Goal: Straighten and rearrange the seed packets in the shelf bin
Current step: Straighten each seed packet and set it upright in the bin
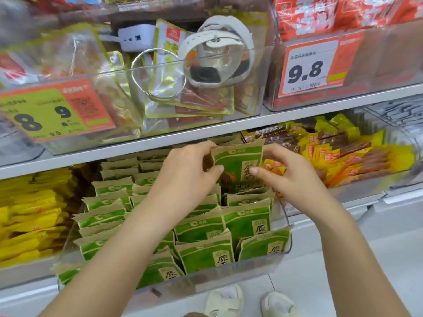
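The single head-worn camera looked forward and down from close range, over both forearms, into the clear shelf bin [283, 255] at chest height.

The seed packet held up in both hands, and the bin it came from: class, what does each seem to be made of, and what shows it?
Seed packet: seemingly matte kraft-style paper, brown edges with green print, serrated top; any lining is hidden. Bin: clear rigid plastic, since the packets show through its glossy wall.
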A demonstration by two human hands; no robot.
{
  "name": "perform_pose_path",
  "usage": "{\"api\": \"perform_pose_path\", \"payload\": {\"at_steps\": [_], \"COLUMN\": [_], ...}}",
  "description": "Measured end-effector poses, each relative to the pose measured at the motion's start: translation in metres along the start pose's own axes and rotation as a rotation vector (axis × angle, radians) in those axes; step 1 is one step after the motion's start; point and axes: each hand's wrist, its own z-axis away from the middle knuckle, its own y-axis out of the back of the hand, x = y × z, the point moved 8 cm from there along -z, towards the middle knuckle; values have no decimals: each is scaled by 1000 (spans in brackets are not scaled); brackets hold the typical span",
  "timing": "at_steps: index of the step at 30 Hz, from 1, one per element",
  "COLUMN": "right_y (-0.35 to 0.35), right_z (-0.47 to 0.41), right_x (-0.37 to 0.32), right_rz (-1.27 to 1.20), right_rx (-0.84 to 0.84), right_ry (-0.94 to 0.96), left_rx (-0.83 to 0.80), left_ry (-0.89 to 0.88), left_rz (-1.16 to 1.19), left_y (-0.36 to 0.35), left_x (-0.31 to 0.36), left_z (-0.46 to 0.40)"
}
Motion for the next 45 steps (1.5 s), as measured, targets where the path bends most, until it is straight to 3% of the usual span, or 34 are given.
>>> {"api": "perform_pose_path", "payload": {"at_steps": [9, 18, 23, 29, 34, 40, 45], "right_y": [2, 4, -1, 0, 13, 42, 77], "right_z": [-14, -1, 5, -5, -8, 5, 20], "right_x": [13, 18, 18, 22, 4, -25, -32], "right_rz": [63, -7, -59, -20, -104, -373, -503], "right_rx": [75, -217, -329, -153, 43, 251, 499], "right_ry": [-79, -193, -235, -208, -49, 150, 216], "left_rx": [-42, 89, 122, -82, -191, -44, -65], "left_ry": [-34, -95, -61, -46, -34, -105, -167], "left_rz": [-206, -486, -445, -268, -106, 332, 441], "left_y": [-31, -36, -39, -39, -33, -16, -20], "left_x": [-9, 0, -4, -7, 1, 16, 33], "left_z": [-31, -50, -47, -32, -19, -10, -4]}}
